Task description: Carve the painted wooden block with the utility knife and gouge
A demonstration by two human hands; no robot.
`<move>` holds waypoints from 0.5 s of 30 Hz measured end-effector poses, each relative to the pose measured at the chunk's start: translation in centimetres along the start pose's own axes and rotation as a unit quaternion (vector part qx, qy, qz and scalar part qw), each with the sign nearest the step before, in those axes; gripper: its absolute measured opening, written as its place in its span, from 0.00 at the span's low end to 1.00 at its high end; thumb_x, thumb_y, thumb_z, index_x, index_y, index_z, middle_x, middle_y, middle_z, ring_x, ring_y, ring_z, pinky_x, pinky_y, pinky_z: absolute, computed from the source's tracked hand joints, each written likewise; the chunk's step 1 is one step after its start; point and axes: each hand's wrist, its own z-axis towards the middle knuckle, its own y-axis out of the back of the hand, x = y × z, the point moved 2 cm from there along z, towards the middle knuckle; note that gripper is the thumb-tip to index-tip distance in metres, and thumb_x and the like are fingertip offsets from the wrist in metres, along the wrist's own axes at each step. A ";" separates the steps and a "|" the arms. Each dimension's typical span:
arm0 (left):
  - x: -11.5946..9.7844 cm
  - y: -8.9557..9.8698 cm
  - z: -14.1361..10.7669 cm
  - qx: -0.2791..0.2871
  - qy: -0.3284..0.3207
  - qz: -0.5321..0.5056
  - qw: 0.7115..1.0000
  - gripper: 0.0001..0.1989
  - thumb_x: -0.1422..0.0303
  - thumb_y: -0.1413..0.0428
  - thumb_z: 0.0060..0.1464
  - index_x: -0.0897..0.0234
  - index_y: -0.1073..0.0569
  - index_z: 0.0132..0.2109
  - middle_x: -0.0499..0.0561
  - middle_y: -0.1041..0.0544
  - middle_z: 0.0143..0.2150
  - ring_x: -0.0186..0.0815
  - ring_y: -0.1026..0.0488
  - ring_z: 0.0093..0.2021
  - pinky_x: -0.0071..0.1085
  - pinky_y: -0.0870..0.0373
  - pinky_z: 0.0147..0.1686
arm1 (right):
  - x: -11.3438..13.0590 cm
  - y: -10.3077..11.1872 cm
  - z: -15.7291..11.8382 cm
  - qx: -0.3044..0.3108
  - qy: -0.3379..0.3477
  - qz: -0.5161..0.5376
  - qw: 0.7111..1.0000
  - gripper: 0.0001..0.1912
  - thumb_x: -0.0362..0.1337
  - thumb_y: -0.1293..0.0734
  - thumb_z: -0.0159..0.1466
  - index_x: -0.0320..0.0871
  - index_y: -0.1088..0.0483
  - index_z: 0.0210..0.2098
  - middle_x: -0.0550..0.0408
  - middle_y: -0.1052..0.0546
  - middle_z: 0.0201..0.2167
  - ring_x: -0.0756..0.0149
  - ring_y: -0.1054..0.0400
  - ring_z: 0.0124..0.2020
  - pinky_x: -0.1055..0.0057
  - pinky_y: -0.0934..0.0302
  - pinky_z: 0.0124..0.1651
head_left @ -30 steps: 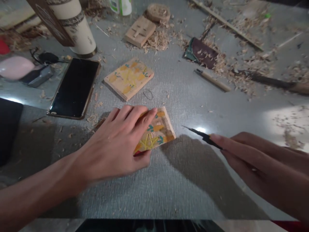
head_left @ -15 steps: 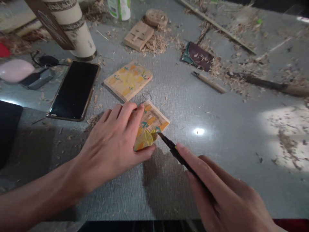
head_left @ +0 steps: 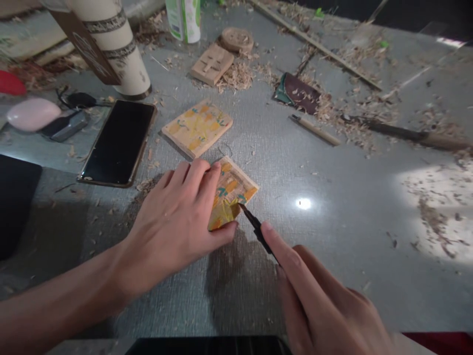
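Note:
My left hand [head_left: 181,212] grips a small painted wooden block [head_left: 236,184] against the table, thumb along its near edge and fingers over its left side. Orange, green and yellow paint marks cover the block's top. In my right hand [head_left: 314,296] is a black craft knife [head_left: 258,231], index finger stretched along its handle. The blade tip touches or hovers just over the yellow marks at the block's right near edge; I cannot tell which. A second painted wooden block [head_left: 197,127] lies flat just beyond my left fingers.
Left of the blocks lie a phone [head_left: 118,143] and a pink rounded object [head_left: 34,114], with a patterned tumbler [head_left: 129,64] behind. Farther back are a carved wooden block [head_left: 212,64], a round carved piece [head_left: 237,39] and wood shavings [head_left: 236,76]. A thin carving tool [head_left: 314,130] lies to the right.
My right hand has shifted slightly left and down with the craft knife, its tip staying near the same edge of the block. The left hand still holds the block. The whole view has shifted slightly.

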 end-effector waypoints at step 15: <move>-0.1 0.2 0.2 0.001 -0.018 0.019 1.000 0.38 0.53 0.42 0.62 0.79 0.30 0.69 0.68 0.22 0.54 0.61 0.22 0.51 0.54 0.20 0.44 | 0.5 0.5 0.1 -0.001 0.067 -0.016 0.998 0.47 0.27 0.48 0.67 0.43 0.64 0.84 0.53 0.26 0.35 0.67 0.35 0.11 0.69 0.39 0.09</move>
